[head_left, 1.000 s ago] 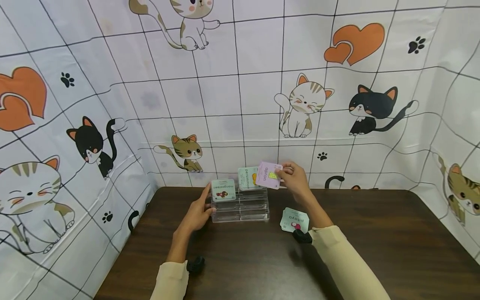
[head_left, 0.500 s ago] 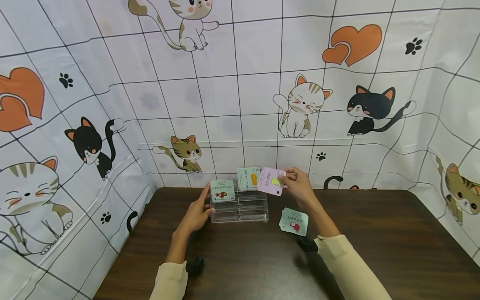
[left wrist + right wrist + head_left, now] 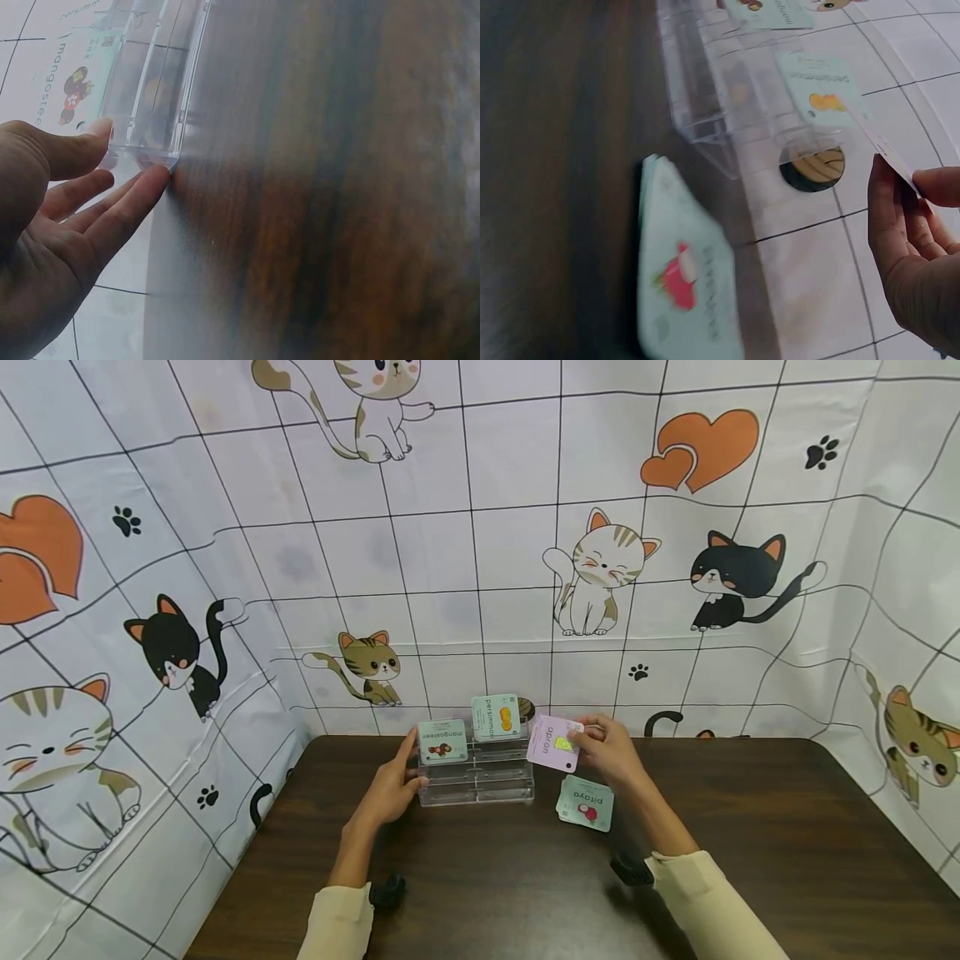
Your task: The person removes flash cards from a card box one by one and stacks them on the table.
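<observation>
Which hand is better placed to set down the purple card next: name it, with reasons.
The right hand, most likely: it pinches the purple card, with the pitaya card close by. The left hand touches the left end of the rack, away from that card.

lilac apron card (image 3: 548,747) with yellow print (image 3: 561,743) in my head view, mint-green mangosteen card (image 3: 442,741), equally green persimmon card (image 3: 493,718) and pitaya card (image 3: 584,802), clear rack (image 3: 480,788), cream sleeves (image 3: 341,917), dark brown table (image 3: 510,885), white backdrop (image 3: 427,560) I see gridded in black

Brown table (image 3: 480,877) under clear rack (image 3: 480,790), card stack (image 3: 585,803)
</observation>
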`<state>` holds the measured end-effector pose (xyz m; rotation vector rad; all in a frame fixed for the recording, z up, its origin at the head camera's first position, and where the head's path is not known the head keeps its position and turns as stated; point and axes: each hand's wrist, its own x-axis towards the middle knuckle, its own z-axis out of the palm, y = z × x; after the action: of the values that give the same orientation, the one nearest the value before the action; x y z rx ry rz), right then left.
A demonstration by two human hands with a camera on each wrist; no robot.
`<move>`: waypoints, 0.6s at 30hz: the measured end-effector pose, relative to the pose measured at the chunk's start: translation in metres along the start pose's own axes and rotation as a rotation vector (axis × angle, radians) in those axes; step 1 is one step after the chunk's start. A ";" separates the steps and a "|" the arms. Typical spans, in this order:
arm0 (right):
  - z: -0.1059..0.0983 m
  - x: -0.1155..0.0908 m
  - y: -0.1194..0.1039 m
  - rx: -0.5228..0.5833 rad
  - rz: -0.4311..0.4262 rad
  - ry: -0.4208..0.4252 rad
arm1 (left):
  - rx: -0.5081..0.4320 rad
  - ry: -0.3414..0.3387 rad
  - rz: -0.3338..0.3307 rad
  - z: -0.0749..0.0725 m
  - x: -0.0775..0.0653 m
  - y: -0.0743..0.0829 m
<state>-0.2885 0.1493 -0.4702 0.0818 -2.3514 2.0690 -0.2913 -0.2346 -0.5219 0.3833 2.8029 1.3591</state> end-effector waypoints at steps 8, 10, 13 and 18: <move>-0.009 -0.014 0.020 -0.034 0.073 0.010 | 0.020 0.009 0.012 -0.003 0.000 0.000; -0.010 -0.016 0.024 -0.029 0.071 0.006 | 0.026 0.011 0.017 -0.003 -0.001 0.000; -0.010 -0.018 0.028 -0.018 0.065 -0.007 | 0.031 0.008 0.015 -0.003 -0.001 0.000; -0.010 -0.021 0.032 -0.022 0.060 -0.005 | 0.018 0.000 0.018 -0.002 -0.001 0.000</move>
<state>-0.2690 0.1642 -0.5013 0.0170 -2.4081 2.0702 -0.2901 -0.2363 -0.5210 0.4107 2.8199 1.3385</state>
